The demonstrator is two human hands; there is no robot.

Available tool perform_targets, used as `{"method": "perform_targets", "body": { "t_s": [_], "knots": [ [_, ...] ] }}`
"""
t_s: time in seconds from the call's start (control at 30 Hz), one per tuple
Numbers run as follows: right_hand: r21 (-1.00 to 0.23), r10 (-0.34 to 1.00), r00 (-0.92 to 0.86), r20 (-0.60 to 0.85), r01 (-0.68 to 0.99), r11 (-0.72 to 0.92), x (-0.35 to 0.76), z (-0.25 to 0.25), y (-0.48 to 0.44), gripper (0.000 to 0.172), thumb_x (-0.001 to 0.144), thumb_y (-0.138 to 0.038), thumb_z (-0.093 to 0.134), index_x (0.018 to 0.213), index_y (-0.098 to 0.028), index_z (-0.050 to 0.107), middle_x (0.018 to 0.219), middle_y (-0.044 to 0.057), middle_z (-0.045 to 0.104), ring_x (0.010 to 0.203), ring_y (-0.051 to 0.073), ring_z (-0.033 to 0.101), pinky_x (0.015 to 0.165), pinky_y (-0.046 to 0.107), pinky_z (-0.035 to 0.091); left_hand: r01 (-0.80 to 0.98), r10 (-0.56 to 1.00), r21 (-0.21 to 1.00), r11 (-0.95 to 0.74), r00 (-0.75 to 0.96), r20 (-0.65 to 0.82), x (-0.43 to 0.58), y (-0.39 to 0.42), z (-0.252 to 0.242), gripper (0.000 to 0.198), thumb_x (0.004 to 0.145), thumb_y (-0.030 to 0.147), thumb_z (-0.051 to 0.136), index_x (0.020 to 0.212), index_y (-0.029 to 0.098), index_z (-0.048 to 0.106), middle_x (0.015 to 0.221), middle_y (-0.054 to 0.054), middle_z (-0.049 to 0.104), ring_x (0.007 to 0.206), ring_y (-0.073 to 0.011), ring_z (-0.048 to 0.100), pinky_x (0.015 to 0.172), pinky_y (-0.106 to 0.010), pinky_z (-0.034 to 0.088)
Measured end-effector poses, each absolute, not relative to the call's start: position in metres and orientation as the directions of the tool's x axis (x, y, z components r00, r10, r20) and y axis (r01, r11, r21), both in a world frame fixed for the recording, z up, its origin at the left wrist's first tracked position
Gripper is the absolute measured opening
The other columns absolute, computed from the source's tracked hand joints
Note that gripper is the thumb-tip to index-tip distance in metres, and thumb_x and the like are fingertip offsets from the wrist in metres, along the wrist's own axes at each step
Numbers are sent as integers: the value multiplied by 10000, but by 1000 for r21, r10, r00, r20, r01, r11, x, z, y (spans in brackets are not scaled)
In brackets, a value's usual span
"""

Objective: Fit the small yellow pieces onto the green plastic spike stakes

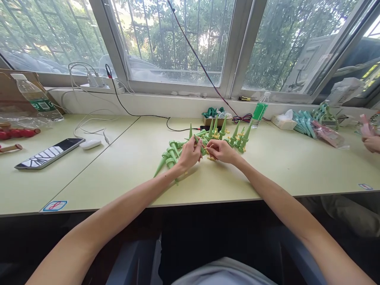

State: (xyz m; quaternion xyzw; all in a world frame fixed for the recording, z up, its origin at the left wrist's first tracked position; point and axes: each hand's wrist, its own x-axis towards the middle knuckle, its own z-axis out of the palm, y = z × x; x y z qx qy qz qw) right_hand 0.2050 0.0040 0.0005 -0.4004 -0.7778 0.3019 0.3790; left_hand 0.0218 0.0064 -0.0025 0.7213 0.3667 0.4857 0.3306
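Note:
My left hand [190,153] is closed around a green plastic watering spike [203,151], its pointed tip sticking up past the fingers. The fingers of my right hand [222,151] are pinched together at the near side of that spike, by a small yellow part; whether they grip it is too small to make out. Several loose green spikes [171,152] lie to the left of my left hand. Behind and to the right of my hands, several more spikes [245,138] stand upright with yellow pieces at their bases.
A small cardboard box [218,122] with green wrapping sits behind the spikes, near a water bottle [260,109]. At left lie a phone [49,153] and a white mouse [90,144]. Tissues [284,120] and bagged items stand at right, where another person's hand [371,143] shows.

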Motion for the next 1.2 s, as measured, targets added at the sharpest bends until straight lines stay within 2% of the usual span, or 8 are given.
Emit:
{"method": "perform_targets", "body": {
  "t_s": [0.23,0.7,1.2],
  "knots": [
    [-760,848,-381,369,401,511,204,2,4,265,896,-439,589,832,-182,588,586,-22,575,441,107,510,476,245,413,156,854,850,-503,239,462,23,8,-4,301,984,487,462,906,197,447,883,-43,694,441,-64,545,380,-201,432],
    [-734,821,-387,420,387,558,203,5,2,245,889,-397,583,794,-172,600,557,-19,540,475,106,470,473,237,371,165,849,846,-507,265,457,21,9,-3,273,985,465,462,923,199,455,888,-36,704,443,-69,560,408,-209,465],
    [-727,800,-399,448,358,585,204,1,2,242,904,-380,585,795,-164,601,579,-17,543,497,99,468,490,237,367,241,852,822,-517,240,465,20,3,2,260,961,434,508,846,202,485,556,59,549,354,-83,511,394,-207,397]
  ]
}}
